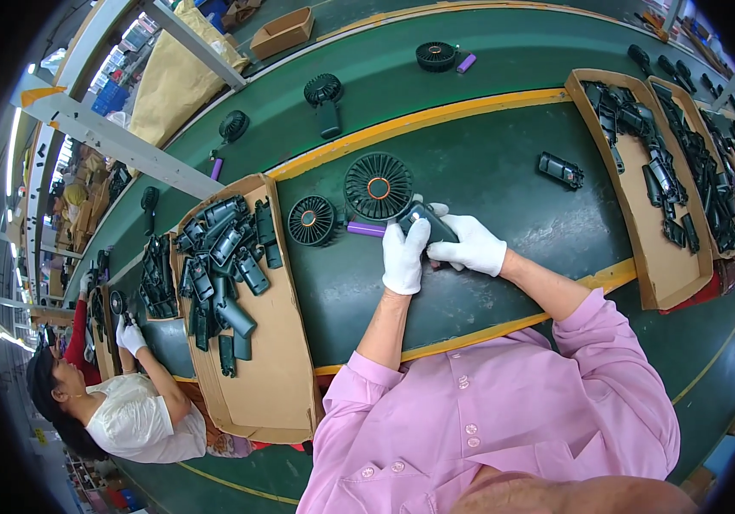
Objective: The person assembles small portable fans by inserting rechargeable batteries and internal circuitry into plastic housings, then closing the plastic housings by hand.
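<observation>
Both my hands, in white gloves, are closed on the dark green handle [438,224] of a handheld fan [378,187]. Its round, ribbed head with an orange-ringed centre points away to the left. My left hand [405,255] has its thumb on the handle near the neck. At the handle's lower end, my right hand [472,245] grips from the right, fingers partly hidden. Just left of my left glove lies a purple cylindrical battery [366,229]. A second round fan head [311,220] rests beyond it. Farther right on the bench lies a loose dark handle shell [560,170].
A cardboard tray [277,377] of dark plastic shells stands at left; another tray [683,287] holds parts at right. Beyond the yellow bench edge, a green conveyor [385,86] carries fans and batteries. A white metal post [153,158] slants in. A co-worker [140,411] sits at left.
</observation>
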Tool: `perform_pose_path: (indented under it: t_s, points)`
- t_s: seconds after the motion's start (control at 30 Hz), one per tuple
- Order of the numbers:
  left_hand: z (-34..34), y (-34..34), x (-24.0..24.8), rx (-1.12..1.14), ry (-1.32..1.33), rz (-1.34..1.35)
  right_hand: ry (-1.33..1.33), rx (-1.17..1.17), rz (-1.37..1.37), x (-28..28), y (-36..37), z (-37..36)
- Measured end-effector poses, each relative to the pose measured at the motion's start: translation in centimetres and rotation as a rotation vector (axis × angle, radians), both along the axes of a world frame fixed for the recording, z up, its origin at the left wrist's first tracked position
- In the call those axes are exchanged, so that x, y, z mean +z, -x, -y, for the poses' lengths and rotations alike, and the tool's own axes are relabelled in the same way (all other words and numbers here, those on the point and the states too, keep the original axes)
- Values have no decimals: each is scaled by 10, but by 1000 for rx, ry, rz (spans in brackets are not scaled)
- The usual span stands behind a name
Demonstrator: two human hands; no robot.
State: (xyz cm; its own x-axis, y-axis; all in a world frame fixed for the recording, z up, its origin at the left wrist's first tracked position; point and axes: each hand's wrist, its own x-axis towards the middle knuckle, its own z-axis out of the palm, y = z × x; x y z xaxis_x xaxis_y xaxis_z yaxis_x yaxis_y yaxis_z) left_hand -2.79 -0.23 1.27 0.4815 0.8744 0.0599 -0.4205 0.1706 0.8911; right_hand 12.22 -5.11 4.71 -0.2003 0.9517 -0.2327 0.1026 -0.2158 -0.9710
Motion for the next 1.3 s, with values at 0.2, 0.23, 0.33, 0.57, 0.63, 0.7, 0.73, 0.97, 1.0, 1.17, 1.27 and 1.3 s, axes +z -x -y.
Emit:
perform_pose_path:
  t_s: [0.2,0.23,0.33,0.57,0.63,0.7,0.73,0.97,1.0,1.17,1.27,1.3]
  points:
    - [-3,-4,-3,-36,37,158,-86,-78,-220,-12,-3,-2]
    - [-6,-6,-6,-9,14,153,-96,-82,-243,-12,-4,-3]
    - [-12,-13,-18,82,-43,3,-180,-274,-153,-8,-6,-15]
    - [-3,-24,-17,63,-126,-289,-748,-493,796,-4,-82,-160]
    - [-3,-27,-16,37,-174,-323,-877,-532,1041,-17,-107,-205]
    - [-1,-27,-20,23,-128,-345,-776,-544,1157,-22,-107,-238]
    - [-1,-29,-21,11,-107,-344,-763,-522,1212,-33,-113,-254]
    - [-4,-18,-2,63,-232,-479,-838,-497,1411,25,-158,-309]
    - [-6,-23,-2,35,-233,-451,-822,-489,1509,9,-215,-331]
    - [-9,-20,-6,84,-252,-426,-282,-419,1413,-61,-276,-355]
    - [-7,-23,-8,71,-216,-367,-441,-397,1374,-54,-240,-327]
    - [-8,-25,-8,63,-208,-355,-465,-426,1172,-49,-241,-318]
